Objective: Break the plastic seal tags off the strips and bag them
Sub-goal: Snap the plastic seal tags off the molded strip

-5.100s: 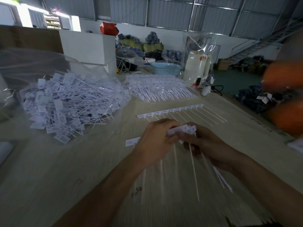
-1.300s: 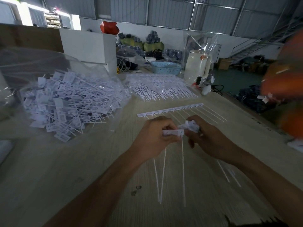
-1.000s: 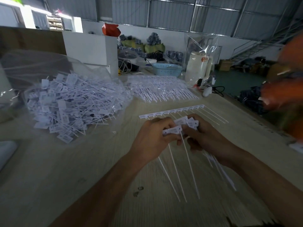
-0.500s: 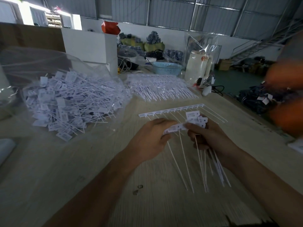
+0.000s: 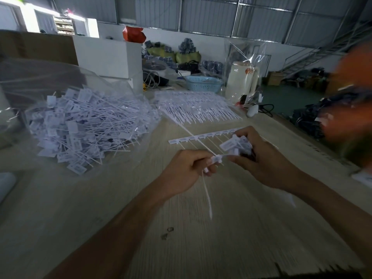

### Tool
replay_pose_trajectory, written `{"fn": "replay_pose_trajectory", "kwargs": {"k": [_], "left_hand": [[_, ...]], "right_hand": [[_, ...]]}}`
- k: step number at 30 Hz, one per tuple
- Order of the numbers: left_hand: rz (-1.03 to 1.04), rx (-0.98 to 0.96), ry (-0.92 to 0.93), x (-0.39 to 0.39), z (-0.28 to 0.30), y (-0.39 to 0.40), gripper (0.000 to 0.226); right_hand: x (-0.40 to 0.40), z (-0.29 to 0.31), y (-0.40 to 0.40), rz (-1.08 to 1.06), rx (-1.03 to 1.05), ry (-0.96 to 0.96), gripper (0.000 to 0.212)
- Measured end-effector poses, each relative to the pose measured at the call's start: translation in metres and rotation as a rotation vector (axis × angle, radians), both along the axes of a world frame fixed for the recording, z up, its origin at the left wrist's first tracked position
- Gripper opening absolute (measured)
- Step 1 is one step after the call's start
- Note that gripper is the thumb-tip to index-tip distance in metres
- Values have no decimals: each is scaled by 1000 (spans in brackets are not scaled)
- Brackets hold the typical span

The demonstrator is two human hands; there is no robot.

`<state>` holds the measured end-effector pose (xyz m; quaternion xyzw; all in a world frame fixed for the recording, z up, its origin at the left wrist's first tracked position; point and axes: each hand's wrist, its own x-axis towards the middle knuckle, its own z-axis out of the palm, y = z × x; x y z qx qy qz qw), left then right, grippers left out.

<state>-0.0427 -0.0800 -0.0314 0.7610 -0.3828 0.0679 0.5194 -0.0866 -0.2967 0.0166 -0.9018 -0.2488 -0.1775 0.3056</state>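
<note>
Corrugated metal walls and a steel staircase close off the far side of a dim workshop, and a pale wood-grain worktop (image 5: 231, 228) fills the near part of the view. Toward its left edge lies a clear plastic bag (image 5: 40, 81), open and slumped, with a heap of loose white seal tags (image 5: 86, 125) inside it, their thin tails pointing every way. Near the far edge a stack of unbroken strips (image 5: 197, 109) is laid flat, tails toward the person. Closer in, one single strip (image 5: 201, 136) lies on the worktop just beyond the hands. Behind the stack stand a blue basket (image 5: 203, 83), a white box (image 5: 108, 57) and a cream-coloured jug (image 5: 241, 82) under clear film.

Above the middle of the worktop, the left hand (image 5: 185, 174) has its fingers curled, pinching a short piece of strip (image 5: 216, 159) between thumb and forefinger; one tail rises from it toward the far left and another hangs down toward the near edge. The right hand (image 5: 261, 160) is clenched round a bundle of broken-off tags (image 5: 236, 144), whose white heads stick out above its fingers, and its fingertips meet the right end of the piece that the left hand holds. An orange blur sits at the right edge of the view; I cannot tell what it is.
</note>
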Motion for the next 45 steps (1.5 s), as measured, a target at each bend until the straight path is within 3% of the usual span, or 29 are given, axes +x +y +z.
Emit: {"fn": "replay_pose_trajectory", "kwargs": {"k": [5,8,11,13,16,18,21,24,27,30,34,37,40,43,45], "left_hand": [[-54,-53,137,1,0,-2,22],[-66,-66,155,1,1,2,19],[-125,-220,253,3,7,13,17],[-65,-230,182,9,9,21,13],[13,-93,-31,13,2,15,17],[-9,-63,-43,8,-2,1,25],[-48,-181,43,4,-7,-11,26],[85,-229,-24,7,-9,-11,18],[129,-276,-50,5,-7,-9,14],[77,-315,38,5,-4,-9,13],[48,-532,363,2,1,-7,7],[-17,-495,464,-1,1,-6,19],[-46,-525,590,-3,3,-5,30],[-93,-517,828,0,8,-2,36],[-119,-404,974,2,11,4,35]], "right_hand": [[11,-4,-8,-99,-68,-153,39],[15,-7,-8,-81,-11,-161,32],[19,0,-32,-192,-11,-110,33],[21,2,-58,-319,57,-30,28],[16,-8,-61,-364,161,113,11],[10,-19,-37,-332,207,206,10],[0,-28,8,-200,437,356,8],[-8,-23,33,-106,683,447,30],[-13,-20,41,-42,546,365,26],[-12,-21,43,-25,590,387,14],[-9,-17,40,14,894,480,45],[-10,-20,43,26,835,467,48],[-9,-22,45,38,745,453,33],[-7,-19,44,125,518,270,15],[-2,-18,35,155,292,113,8]]}}
